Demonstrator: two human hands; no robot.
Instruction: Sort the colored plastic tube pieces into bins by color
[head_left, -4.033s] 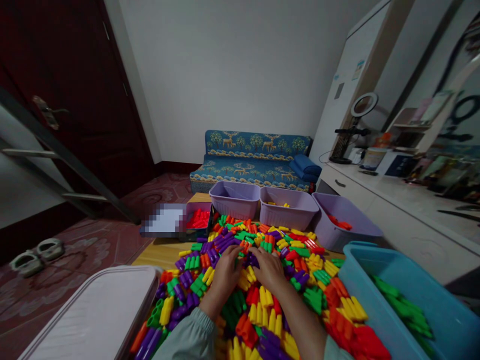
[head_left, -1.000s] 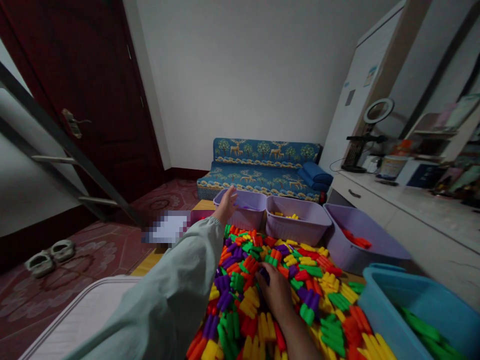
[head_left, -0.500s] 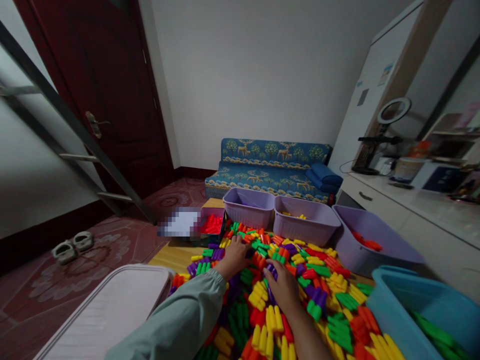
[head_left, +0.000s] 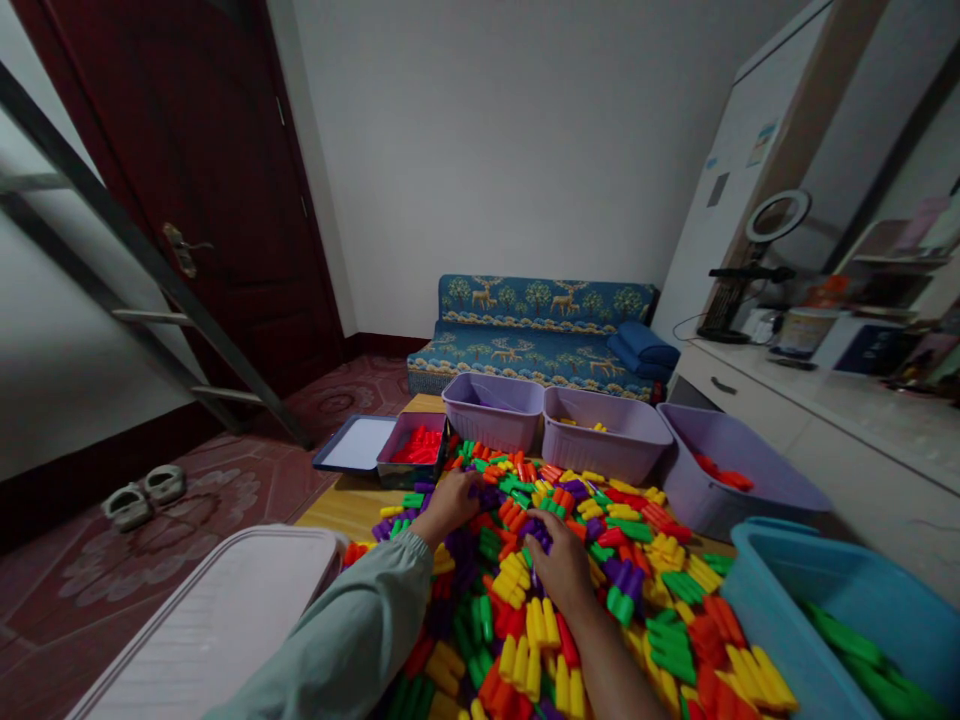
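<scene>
A heap of bullet-shaped plastic blocks (head_left: 645, 590) in purple, yellow, green, red and orange covers a low wooden table (head_left: 337, 505). My left hand (head_left: 448, 500) rests on the heap's far left part, fingers curled around purple blocks (head_left: 489, 495). My right hand (head_left: 559, 570) lies on the heap's middle, fingers bent over a purple block (head_left: 534, 528). Behind the heap stand three lilac bins: the left one (head_left: 491, 410) shows a purple piece, the middle one (head_left: 604, 435) holds yellow pieces, the right one (head_left: 739, 475) holds red pieces.
A small dark box of red blocks (head_left: 416, 450) and its lid (head_left: 352, 445) sit at the table's far left. A blue bin with green blocks (head_left: 840, 620) is at the right, a white lid (head_left: 210, 630) at the near left. A sofa (head_left: 536, 330), door and ladder stand behind.
One second ago my left hand was stretched over the left lilac bin; it has come back to the heap and now curls on purple blocks. My right hand stayed on the heap.
</scene>
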